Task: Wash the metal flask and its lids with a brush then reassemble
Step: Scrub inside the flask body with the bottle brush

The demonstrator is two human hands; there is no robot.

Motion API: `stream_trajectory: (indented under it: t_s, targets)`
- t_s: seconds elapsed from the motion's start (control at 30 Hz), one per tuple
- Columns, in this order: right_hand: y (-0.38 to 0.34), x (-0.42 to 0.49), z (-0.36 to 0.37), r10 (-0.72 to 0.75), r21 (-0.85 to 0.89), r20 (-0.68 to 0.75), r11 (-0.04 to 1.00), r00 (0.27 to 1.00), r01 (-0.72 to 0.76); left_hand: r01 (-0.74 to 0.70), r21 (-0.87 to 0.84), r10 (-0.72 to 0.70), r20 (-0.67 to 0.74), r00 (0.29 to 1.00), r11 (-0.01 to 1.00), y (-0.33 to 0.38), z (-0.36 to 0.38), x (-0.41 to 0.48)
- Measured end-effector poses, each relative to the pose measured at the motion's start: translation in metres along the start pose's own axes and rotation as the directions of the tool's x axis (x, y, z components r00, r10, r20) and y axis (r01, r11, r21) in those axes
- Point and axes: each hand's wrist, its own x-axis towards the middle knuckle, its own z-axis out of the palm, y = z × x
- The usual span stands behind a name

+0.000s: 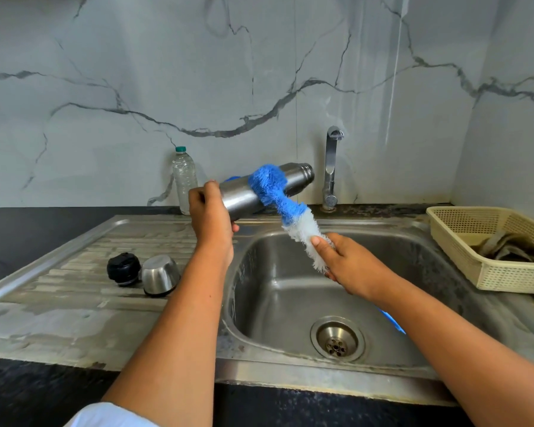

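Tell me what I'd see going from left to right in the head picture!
black lid → steel lid → plastic bottle → metal flask → tap → basket

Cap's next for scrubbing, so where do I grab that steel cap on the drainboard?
Grasp the steel cap round its wall, from above and the right: it seems to sit rim down, and the black lid crowds its left.

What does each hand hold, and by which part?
Left hand grips the metal flask at its base end; right hand grips the brush on its white bristles.
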Motion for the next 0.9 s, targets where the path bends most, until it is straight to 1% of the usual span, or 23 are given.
stream_trajectory:
  t_s: [0.1,0.23,0.37,0.43,0.57,0.7,0.73,0.83,0.9]
  targets:
    - [-0.003,0.005,0.001,-0.009,-0.002,-0.041,1.000,0.999,0.009,-0.046,0.062,0.044,0.034,0.998,0.997,-0.001,0.005,-0.005]
    - [-0.002,-0.003,-0.002,0.044,0.011,0.010,0.999,0.999,-0.044,-0.071,0.087,0.073,-0.014,0.997,0.994,0.000,0.002,-0.002]
    - [-0.009,0.002,0.001,0.040,0.021,-0.025,0.999,0.999,-0.039,-0.092,0.117,0.089,0.026,0.996,0.989,-0.004,0.009,-0.009]
    - [-0.010,0.001,0.001,0.033,0.019,-0.021,0.999,0.999,-0.033,-0.097,0.138,0.096,0.013,0.995,0.986,-0.003,0.009,-0.010]
    - [-0.010,-0.006,0.002,0.044,0.061,0.065,0.997,0.997,-0.048,-0.062,0.085,0.068,-0.066,0.995,0.994,0.002,0.002,-0.002]
    - [-0.018,0.000,0.010,0.028,0.041,0.024,0.999,0.999,-0.029,-0.077,0.114,0.077,0.008,0.997,0.990,-0.001,0.009,-0.010]
    - [-0.018,-0.001,0.010,0.022,0.034,0.019,0.999,1.000,-0.022,-0.076,0.114,0.076,0.008,0.997,0.991,-0.002,0.009,-0.010]
    - [-0.017,-0.008,0.008,0.011,0.005,0.080,1.000,0.997,-0.012,-0.046,0.074,0.050,-0.050,0.998,0.996,0.001,0.004,-0.005]
    - [-0.017,-0.010,0.009,0.010,-0.013,0.091,1.000,0.996,-0.009,-0.028,0.040,0.030,-0.061,0.998,0.999,0.001,0.003,-0.003]
